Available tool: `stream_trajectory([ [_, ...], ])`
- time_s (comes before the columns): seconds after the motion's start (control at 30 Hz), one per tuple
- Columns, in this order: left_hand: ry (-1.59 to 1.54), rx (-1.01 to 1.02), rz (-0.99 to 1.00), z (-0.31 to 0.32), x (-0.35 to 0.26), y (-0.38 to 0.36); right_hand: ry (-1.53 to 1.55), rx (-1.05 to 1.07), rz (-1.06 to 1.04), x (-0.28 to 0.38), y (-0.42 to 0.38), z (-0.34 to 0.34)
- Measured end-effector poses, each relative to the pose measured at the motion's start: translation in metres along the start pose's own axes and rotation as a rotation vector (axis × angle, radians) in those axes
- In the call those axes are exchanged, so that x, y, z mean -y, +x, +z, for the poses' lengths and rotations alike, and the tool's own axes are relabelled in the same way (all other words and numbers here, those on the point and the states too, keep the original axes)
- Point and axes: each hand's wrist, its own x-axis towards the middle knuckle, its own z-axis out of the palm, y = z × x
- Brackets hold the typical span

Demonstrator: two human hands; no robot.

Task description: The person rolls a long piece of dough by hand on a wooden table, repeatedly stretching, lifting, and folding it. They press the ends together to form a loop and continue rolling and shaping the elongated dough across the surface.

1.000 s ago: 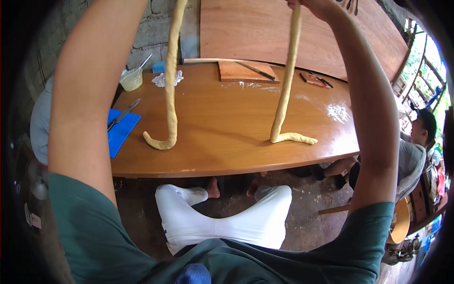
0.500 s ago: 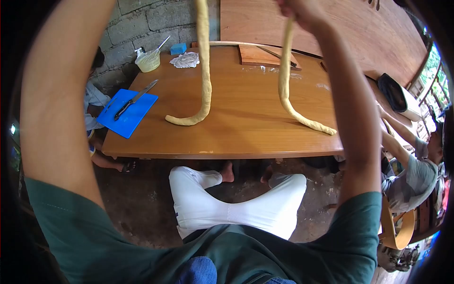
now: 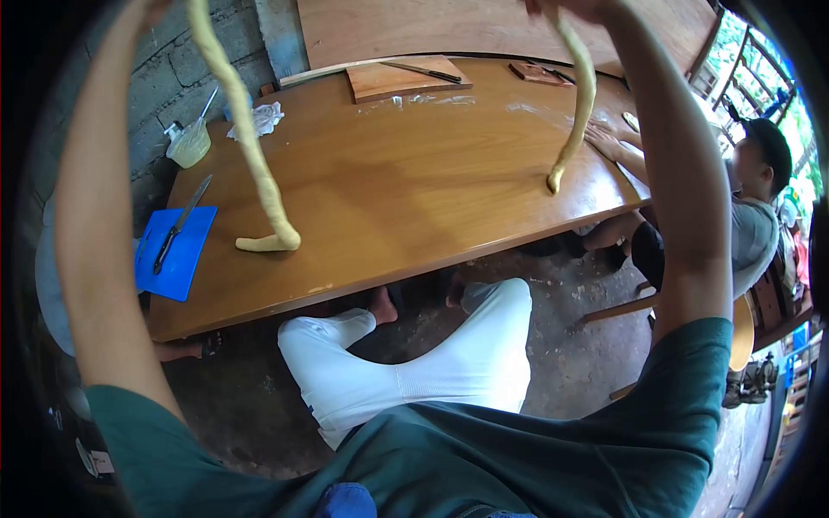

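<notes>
A long pale-yellow dough rope hangs on the left from beyond the top edge, its lower end bent flat on the wooden table. My left hand shows only a sliver at the top edge; its fingers are hidden. On the right, my right hand is raised at the top edge, closed around a second hanging length of dough. That length's lower tip touches the table. Whether the two lengths join above is out of view.
At the left are a blue cutting board with a knife, a bowl and crumpled plastic. Wooden boards lie at the back. A person sits at the right, hands on the table; another is at the left.
The view has turned right. Both hands are still raised and the dough lengths hang farther apart, the left one slanting. The right length's lower end rests less along the table.
</notes>
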Motion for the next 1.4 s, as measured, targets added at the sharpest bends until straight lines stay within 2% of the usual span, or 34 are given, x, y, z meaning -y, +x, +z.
stream_trajectory([
  [0.07, -0.07, 0.15, -0.117, 0.076, 0.008, -0.083, -0.022, 0.197, -0.065, -0.028, -0.011, 0.035],
  [0.1, 0.022, 0.349, -0.204, 0.097, -0.011, -0.107, 0.037, 0.139, 0.044, -0.025, -0.029, 0.044],
  [0.13, -0.034, 0.422, -0.243, 0.107, -0.001, -0.121, 0.104, 0.087, 0.161, -0.021, -0.048, 0.055],
  [0.2, -0.191, 0.541, -0.287, 0.117, 0.014, -0.14, 0.119, 0.411, 0.221, -0.032, -0.043, 0.047],
  [0.27, -0.399, 0.518, -0.261, 0.105, 0.015, -0.146, 0.214, 0.381, 0.165, -0.043, -0.051, 0.033],
  [0.3, -0.396, 0.51, -0.268, 0.1, 0.018, -0.145, 0.339, 0.399, 0.154, -0.044, -0.057, 0.02],
  [0.37, -0.721, 0.425, -0.091, 0.093, 0.026, -0.143, 0.601, 0.429, 0.127, -0.059, -0.055, 0.007],
  [0.4, -0.72, 0.417, -0.097, 0.099, 0.032, -0.14, 0.601, 0.438, 0.123, -0.07, -0.045, 0.013],
  [0.47, -0.698, 0.323, -0.266, 0.131, 0.052, -0.129, 0.672, 0.293, 0.146, -0.096, -0.025, 0.041],
  [0.53, -0.548, 0.271, -0.413, 0.179, 0.104, -0.113, 0.59, 0.185, 0.302, -0.126, 0.002, 0.104],
  [0.57, -0.388, 0.245, -0.514, 0.21, 0.151, -0.11, 0.477, 0.145, 0.394, -0.142, 0.012, 0.145],
  [0.6, -0.228, 0.22, -0.614, 0.245, 0.199, -0.117, 0.437, 0.311, 0.385, -0.217, 0.034, 0.19],
  [0.63, 0.183, 0.264, -0.605, 0.281, 0.24, -0.138, -0.017, 0.429, 0.387, -0.232, 0.036, 0.236],
  [0.67, 0.596, 0.302, -0.577, 0.301, 0.261, -0.157, -0.248, 0.423, 0.353, -0.233, 0.023, 0.258],
  [0.7, 0.611, 0.369, -0.634, 0.309, 0.239, -0.176, -0.479, 0.418, 0.326, -0.234, 0.009, 0.281],
  [0.73, 0.625, 0.437, -0.693, 0.315, 0.21, -0.202, -0.481, 0.311, 0.281, -0.232, -0.016, 0.292],
  [0.8, 0.369, 0.377, -0.602, 0.307, 0.188, -0.241, -0.201, 0.176, 0.41, -0.24, -0.037, 0.283],
  [0.87, 0.324, 0.317, -0.474, 0.287, 0.139, -0.302, -0.342, 0.301, 0.44, -0.222, -0.081, 0.256],
  [0.93, 0.369, 0.261, -0.401, 0.266, 0.119, -0.365, -0.282, 0.172, 0.359, -0.222, -0.139, 0.244],
  [1.1, 0.441, 0.218, -0.208, 0.211, 0.074, -0.448, -0.432, 0.171, 0.239, -0.207, -0.216, 0.203],
  [1.2, 0.412, 0.255, -0.269, 0.207, 0.063, -0.458, -0.646, 0.011, 0.02, -0.25, -0.228, 0.201],
  [1.23, 0.385, 0.203, -0.249, 0.209, 0.057, -0.46, -0.649, 0.016, 0.032, -0.245, -0.235, 0.201],
  [1.3, 0.418, 0.155, -0.239, 0.202, 0.061, -0.467, -0.388, 0.127, 0.375, -0.222, -0.223, 0.193],
  [1.33, 0.459, 0.111, -0.248, 0.193, 0.067, -0.471, -0.397, 0.076, 0.389, -0.22, -0.227, 0.196],
  [1.4, 0.351, -0.056, -0.411, 0.159, 0.095, -0.485, -0.404, 0.109, 0.377, -0.21, -0.238, 0.192],
])
